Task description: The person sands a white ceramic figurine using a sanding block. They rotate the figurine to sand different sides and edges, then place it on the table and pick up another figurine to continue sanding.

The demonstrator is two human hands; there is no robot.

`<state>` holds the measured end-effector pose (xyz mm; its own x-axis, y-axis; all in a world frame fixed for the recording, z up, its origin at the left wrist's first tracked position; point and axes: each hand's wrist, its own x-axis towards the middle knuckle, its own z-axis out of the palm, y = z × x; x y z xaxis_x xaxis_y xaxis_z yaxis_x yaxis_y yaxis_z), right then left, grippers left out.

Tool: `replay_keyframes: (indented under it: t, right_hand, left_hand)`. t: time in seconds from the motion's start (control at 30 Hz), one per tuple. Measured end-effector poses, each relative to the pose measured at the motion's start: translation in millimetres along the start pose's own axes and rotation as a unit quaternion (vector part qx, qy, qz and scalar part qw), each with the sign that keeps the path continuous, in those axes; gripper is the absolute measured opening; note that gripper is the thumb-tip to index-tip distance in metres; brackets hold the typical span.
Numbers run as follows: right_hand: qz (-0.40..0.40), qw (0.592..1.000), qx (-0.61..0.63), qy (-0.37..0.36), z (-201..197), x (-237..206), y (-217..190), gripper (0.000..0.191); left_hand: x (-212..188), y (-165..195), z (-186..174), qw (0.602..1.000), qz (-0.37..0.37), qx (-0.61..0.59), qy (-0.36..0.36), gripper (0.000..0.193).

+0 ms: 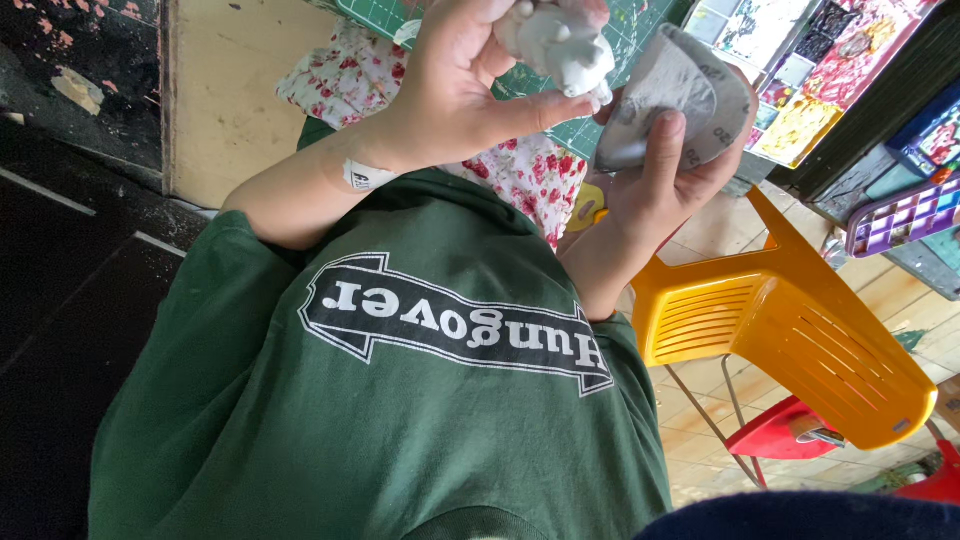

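Left grip (470, 80) around white figurine (560, 45)

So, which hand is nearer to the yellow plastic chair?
The right hand, holding grey sandpaper, is just above the yellow chair. The left hand holds a white figurine farther left.
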<state>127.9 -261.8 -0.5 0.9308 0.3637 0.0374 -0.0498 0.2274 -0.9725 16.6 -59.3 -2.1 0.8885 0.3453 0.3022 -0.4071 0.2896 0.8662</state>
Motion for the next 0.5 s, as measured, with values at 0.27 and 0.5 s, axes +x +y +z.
replay_keyframes:
  t: [0.27,0.5]
  right_hand:
    - [-0.23,0.898,-0.356,-0.117,32,10,-53,0.02]
    - [-0.26,0.797,-0.529,-0.132,54,-3,-69,0.036]
  left_hand:
    - [16,31,-2,0.924,0.112,0.365,0.019,0.056]
    - [13,25,4,0.849,0.131,0.512,0.032,0.059]
